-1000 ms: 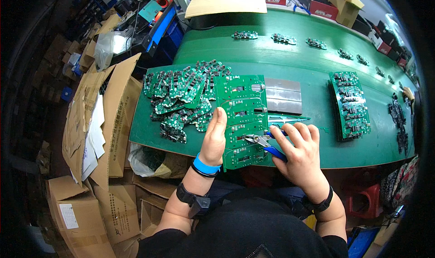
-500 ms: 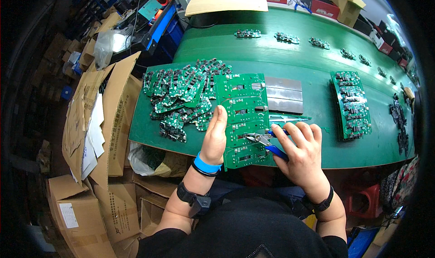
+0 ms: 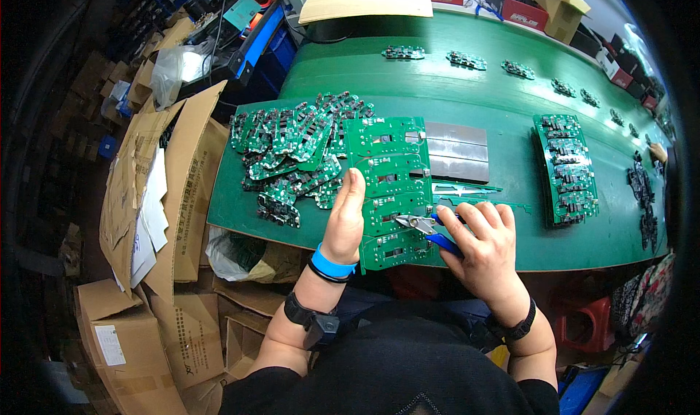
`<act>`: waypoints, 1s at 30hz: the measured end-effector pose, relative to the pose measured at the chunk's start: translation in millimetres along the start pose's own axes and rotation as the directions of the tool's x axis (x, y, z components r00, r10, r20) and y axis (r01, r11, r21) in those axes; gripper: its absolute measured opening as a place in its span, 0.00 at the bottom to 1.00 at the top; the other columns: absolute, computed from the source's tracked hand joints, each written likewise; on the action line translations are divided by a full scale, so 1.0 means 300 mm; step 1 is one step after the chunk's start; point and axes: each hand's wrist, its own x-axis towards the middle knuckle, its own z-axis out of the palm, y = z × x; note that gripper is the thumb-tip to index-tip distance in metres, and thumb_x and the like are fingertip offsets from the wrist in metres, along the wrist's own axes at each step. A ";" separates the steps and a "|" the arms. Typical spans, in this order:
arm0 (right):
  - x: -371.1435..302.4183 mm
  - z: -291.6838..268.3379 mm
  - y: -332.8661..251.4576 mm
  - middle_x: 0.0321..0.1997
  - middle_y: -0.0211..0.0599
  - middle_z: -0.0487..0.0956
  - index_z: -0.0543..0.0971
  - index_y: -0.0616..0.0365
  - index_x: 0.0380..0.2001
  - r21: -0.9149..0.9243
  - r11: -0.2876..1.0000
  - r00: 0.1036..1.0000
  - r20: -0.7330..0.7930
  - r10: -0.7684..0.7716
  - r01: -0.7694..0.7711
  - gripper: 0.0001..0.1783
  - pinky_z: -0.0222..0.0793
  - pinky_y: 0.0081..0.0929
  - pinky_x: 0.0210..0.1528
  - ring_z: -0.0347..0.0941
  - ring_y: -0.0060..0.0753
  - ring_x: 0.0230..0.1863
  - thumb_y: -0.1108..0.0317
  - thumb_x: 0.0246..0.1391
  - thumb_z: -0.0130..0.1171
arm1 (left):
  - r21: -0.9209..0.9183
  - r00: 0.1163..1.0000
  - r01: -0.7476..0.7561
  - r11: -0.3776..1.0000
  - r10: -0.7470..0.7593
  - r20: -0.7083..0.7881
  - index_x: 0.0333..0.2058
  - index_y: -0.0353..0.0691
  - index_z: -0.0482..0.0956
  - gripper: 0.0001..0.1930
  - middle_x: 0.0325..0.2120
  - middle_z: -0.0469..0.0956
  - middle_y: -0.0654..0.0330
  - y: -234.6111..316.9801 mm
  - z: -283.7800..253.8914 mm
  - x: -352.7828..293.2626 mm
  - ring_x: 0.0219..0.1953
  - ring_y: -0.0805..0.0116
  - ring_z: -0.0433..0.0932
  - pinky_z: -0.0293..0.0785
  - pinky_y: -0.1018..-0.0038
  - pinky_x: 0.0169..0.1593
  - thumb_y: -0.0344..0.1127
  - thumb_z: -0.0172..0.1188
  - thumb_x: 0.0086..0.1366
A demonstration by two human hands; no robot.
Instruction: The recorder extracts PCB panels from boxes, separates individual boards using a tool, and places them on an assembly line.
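Observation:
My left hand (image 3: pixel 345 222) grips the left edge of a green circuit board panel (image 3: pixel 390 209), its thumb lying on the upper face. The panel is held over the near part of the green table and consists of several joined boards. In my right hand (image 3: pixel 481 244) is a pair of blue-handled cutting pliers (image 3: pixel 442 241). Their metal jaws lie over the panel's lower middle, close to a seam between two boards; whether they touch it I cannot tell. Thin green board offcuts (image 3: pixel 467 190) rest just right of the panel, beside dark grey metal blocks (image 3: pixel 458 153).
A heap of separated circuit boards (image 3: pixel 292 142) covers the table's left side. A stack of board panels (image 3: pixel 565 169) stands on the right. Small boards (image 3: pixel 467 61) sit in a row along the far green belt (image 3: pixel 423 81). Open cardboard boxes (image 3: pixel 193 189) stand left of the table.
The row of small boards on the far belt has shifted slightly to the right. Both hands, the panel and the pliers are almost where they were.

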 end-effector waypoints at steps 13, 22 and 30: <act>-0.012 0.020 0.085 0.35 0.34 0.73 0.76 0.55 0.40 0.076 0.976 0.960 -0.180 0.213 -0.202 0.26 0.58 0.33 0.40 0.67 0.36 0.37 0.66 0.30 0.64 | -0.498 0.961 0.270 0.824 -0.197 0.195 0.62 0.40 0.50 0.32 0.59 0.54 0.43 -0.033 -0.103 -0.022 0.51 0.49 0.70 0.74 0.55 0.47 0.56 0.29 0.67; -0.006 0.054 0.067 0.35 0.32 0.73 0.75 0.53 0.41 0.051 0.978 0.963 -0.173 0.208 -0.203 0.25 0.58 0.33 0.40 0.66 0.35 0.36 0.65 0.32 0.64 | -0.678 0.886 0.370 0.635 -0.022 0.463 0.62 0.36 0.45 0.34 0.60 0.49 0.39 -0.077 -0.088 -0.007 0.52 0.50 0.69 0.75 0.57 0.48 0.56 0.31 0.67; -0.035 0.028 0.090 0.37 0.36 0.72 0.75 0.56 0.44 0.108 0.962 0.939 -0.216 0.267 -0.249 0.28 0.57 0.35 0.45 0.66 0.39 0.40 0.66 0.33 0.64 | -0.556 0.949 0.270 0.786 -0.119 0.293 0.61 0.40 0.52 0.33 0.59 0.57 0.45 -0.040 -0.065 0.006 0.56 0.46 0.63 0.64 0.47 0.55 0.58 0.28 0.67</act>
